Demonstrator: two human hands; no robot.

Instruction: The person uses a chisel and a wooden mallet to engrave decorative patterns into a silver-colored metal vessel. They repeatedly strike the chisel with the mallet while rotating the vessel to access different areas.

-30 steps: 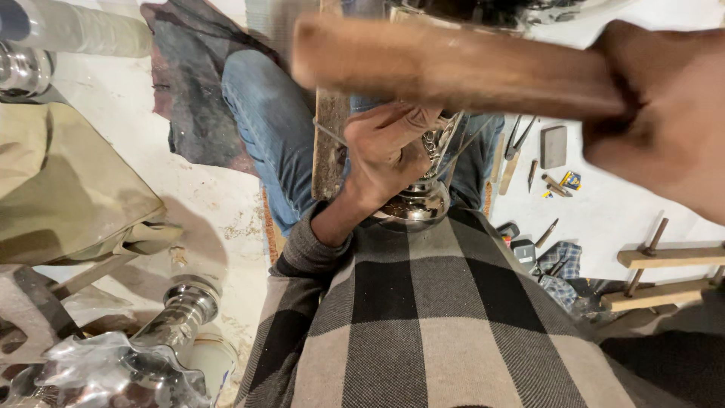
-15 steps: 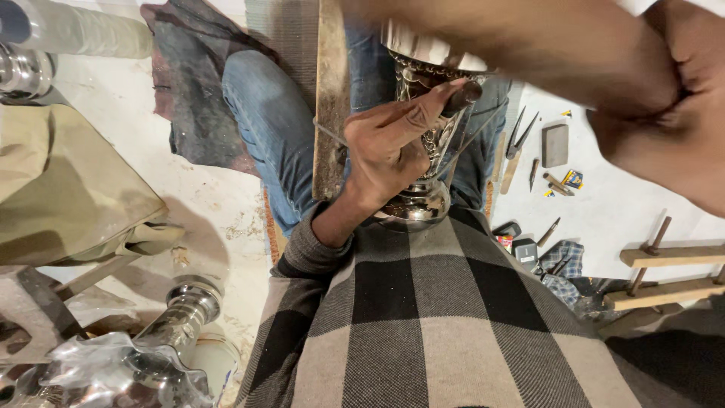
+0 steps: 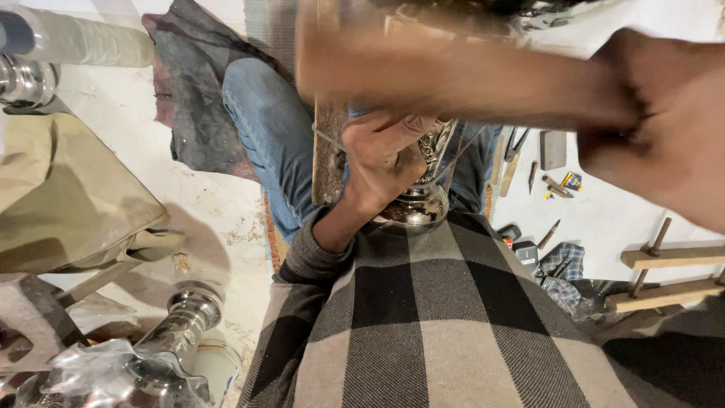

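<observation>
- Left hand [image 3: 385, 155] pressed onto a shiny embossed metal vessel [image 3: 419, 204], fingers curled over its upper part; whether something thin sits pinched in the fingertips cannot be told.
- Metal vessel wedged between the knees, against a worn wooden plank [image 3: 328, 162] standing upright beside the blue jeans [image 3: 272, 136].
- Right hand [image 3: 664, 128] clenched in a fist around a thick wooden handle [image 3: 453, 75], blurred, stretching across the top of the view above the vessel.
- Checked black-and-beige shawl [image 3: 445, 325] draped over the lap, just below the vessel.
- Small hand tools [image 3: 540, 170] scattered on the pale floor [image 3: 612, 211] to the right, near two wooden bars with pegs [image 3: 668, 276].
- Polished metal stem [image 3: 185, 321] lying at lower left, well apart from both hands.
</observation>
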